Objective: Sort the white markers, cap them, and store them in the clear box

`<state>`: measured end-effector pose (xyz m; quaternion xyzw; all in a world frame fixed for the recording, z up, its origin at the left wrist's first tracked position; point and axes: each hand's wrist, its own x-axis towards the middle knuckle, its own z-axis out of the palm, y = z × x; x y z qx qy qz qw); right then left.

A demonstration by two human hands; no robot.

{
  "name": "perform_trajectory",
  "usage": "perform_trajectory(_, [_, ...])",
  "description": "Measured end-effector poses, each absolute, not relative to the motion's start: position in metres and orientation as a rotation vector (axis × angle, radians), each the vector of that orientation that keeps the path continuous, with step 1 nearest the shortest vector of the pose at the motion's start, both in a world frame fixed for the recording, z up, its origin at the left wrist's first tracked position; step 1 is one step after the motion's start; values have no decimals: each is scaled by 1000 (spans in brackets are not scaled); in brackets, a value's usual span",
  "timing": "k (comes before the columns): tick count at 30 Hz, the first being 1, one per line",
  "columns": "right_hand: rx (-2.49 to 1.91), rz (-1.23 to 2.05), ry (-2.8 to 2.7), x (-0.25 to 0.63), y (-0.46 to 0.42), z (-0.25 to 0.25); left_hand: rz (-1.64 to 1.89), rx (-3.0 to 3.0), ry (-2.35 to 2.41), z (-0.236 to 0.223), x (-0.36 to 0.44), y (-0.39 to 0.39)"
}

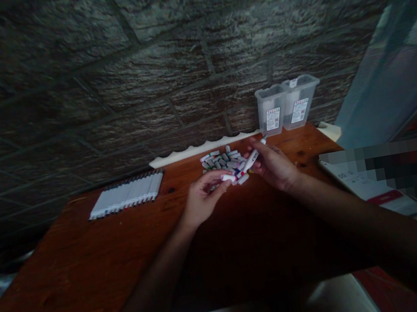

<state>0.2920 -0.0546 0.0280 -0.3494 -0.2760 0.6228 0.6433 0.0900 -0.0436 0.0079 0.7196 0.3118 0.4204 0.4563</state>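
my left hand (pixel 201 200) pinches a small white cap (pixel 229 177) as my right hand (pixel 276 166) grips a white marker (pixel 252 160), ends meeting or nearly so, over loose caps (pixel 210 166) heaped on the wooden counter (pixel 91 266). to the left, white markers (pixel 125 195) lie side by side; two labelled clear bins (pixel 271 111) stand near the stone-patterned wall (pixel 179 75), and a screen device (pixel 371 187) lies at right, partly pixelated.

The marker (pixel 251 160) looks plastic (the table (pixel 93 276), wooden).
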Motion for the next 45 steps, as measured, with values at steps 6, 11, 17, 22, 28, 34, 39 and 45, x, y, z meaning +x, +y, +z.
perform_trajectory(6, [-809, 1384, -612, 292, -56, 30, 1086, 1766, 792, 3, 90, -39])
perform_trajectory(11, [-836, 1265, -720, 289, -58, 32, 1185, 1818, 774, -3, 90, -36])
perform_trajectory(17, [-902, 1136, -894, 285, -59, 28, 1211, 1817, 882, -3, 89, -35])
perform_trajectory(22, [-938, 1127, -988, 285, -62, 27, 1234, 1849, 882, -3, 89, -35])
perform_trajectory(28, [-936, 1157, -1053, 284, -63, 25, 1330, 1930, 968, -3, 86, -36])
perform_trajectory(34, [-959, 1263, -972, 283, -62, 25, 1341, 2043, 961, -2, 86, -38])
perform_trajectory(39, [-1033, 1306, -1006, 284, -61, 21, 1328, 2069, 989, 0, 87, -41])
perform_trajectory(45, [-1120, 1129, -1167, 285, -64, 23, 1281, 2101, 1055, 1, 87, -42])
